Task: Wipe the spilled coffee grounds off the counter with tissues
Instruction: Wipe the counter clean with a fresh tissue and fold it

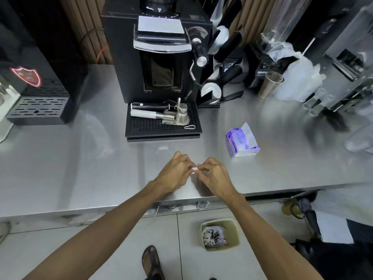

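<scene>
inspector: tissue [194, 169], location?

assistant: small white piece, held just above the front part of the table [80, 158], between both hands, a little short of the near edge.

inspector: hands?

assistant: left hand [177, 172] pinches the left end with curled fingertips. right hand [216, 176] pinches the right end the same way. the two hands nearly touch. both forearms reach in from below.

inspector: supply?

assistant: tissue pack [241, 141], purple and white, lies on the table to the right of the hands and further back, with a sheet sticking up from its opening.

inspector: surroundings?

assistant: black coffee machine [161, 57] stands at the back, straight ahead. drip tray [193, 131] in front of it carries two portafilters [149, 111] lying side by side. perforated metal cup [269, 84] stands far right, beside clear plastic bags. on the floor [60, 239], below the table edge, a pale bin [236, 233] holds crumpled, dark-stained tissue. a sandalled foot [152, 263] is to its left.
</scene>
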`<control>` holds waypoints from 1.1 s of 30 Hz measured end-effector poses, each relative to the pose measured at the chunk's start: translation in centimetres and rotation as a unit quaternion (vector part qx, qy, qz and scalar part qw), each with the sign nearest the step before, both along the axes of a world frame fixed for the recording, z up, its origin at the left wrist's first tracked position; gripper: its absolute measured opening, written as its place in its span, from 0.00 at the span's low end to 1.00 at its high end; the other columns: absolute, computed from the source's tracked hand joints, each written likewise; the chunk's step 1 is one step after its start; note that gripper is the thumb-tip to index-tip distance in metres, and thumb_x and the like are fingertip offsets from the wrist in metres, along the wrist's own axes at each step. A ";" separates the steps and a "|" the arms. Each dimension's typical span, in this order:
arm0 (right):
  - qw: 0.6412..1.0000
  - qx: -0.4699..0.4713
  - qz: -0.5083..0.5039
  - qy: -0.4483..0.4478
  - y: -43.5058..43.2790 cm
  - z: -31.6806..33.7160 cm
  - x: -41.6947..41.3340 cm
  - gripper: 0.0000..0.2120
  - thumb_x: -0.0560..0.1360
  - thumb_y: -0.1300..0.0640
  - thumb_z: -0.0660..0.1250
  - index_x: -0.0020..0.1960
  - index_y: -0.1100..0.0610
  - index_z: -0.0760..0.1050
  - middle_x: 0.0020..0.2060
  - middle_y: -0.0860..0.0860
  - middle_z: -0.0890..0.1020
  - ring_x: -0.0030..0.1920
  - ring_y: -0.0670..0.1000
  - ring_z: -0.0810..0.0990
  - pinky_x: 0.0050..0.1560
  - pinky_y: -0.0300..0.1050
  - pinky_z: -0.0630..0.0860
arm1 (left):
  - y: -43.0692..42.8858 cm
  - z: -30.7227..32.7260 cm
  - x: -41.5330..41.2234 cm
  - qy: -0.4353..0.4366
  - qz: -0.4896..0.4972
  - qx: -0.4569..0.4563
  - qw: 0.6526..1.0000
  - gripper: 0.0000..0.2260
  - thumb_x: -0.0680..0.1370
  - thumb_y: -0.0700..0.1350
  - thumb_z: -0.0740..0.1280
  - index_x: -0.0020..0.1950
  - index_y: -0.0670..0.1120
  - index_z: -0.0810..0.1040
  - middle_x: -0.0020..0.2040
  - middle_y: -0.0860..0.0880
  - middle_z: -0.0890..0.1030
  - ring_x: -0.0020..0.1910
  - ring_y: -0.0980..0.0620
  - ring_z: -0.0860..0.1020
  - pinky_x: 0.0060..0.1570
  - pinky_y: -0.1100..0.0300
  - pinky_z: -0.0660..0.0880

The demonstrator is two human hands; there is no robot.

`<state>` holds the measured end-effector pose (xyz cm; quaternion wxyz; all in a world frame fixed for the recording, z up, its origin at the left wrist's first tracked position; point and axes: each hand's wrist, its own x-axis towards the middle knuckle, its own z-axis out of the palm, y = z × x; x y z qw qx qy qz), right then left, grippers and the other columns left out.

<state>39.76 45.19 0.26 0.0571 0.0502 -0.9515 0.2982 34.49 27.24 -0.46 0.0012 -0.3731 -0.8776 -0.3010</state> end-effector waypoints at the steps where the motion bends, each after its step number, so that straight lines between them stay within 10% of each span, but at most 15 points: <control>1: 1.000 0.002 -0.004 0.000 0.9 0.0 0.7 0.10 0.75 0.51 0.70 0.49 0.57 0.84 0.42 0.50 0.79 0.45 0.49 0.76 0.46 0.44 0.76 | 1.0 0.0 0.8 0.004 0.001 0.000 1.000 0.09 0.80 0.45 0.65 0.56 0.47 0.82 0.47 0.52 0.77 0.50 0.52 0.68 0.54 0.62 0.69; 21: 0.993 0.006 -0.076 -0.092 17.7 -7.7 18.2 0.10 0.74 0.56 0.71 0.54 0.57 0.83 0.47 0.51 0.80 0.45 0.51 0.78 0.44 0.42 0.75 | 18.8 -8.8 17.4 -0.139 0.013 -0.031 0.990 0.11 0.80 0.46 0.65 0.61 0.49 0.81 0.53 0.49 0.82 0.52 0.49 0.74 0.55 0.54 0.70; 30: 0.979 -0.014 -0.135 -0.152 18.7 -26.3 19.0 0.08 0.71 0.63 0.73 0.49 0.59 0.83 0.44 0.53 0.82 0.38 0.49 0.79 0.44 0.43 0.79 | 21.7 -26.1 17.4 -0.246 0.032 -0.067 0.966 0.03 0.76 0.41 0.70 0.48 0.47 0.83 0.41 0.55 0.82 0.39 0.58 0.77 0.41 0.68 0.72; 33: 0.977 -0.009 -0.153 -0.148 19.1 -34.4 19.4 0.08 0.69 0.66 0.72 0.46 0.58 0.82 0.39 0.49 0.79 0.37 0.47 0.76 0.41 0.43 0.78 | 22.4 -34.5 17.1 -0.264 0.008 -0.087 0.961 0.04 0.76 0.40 0.68 0.44 0.46 0.83 0.40 0.50 0.83 0.41 0.51 0.80 0.44 0.56 0.77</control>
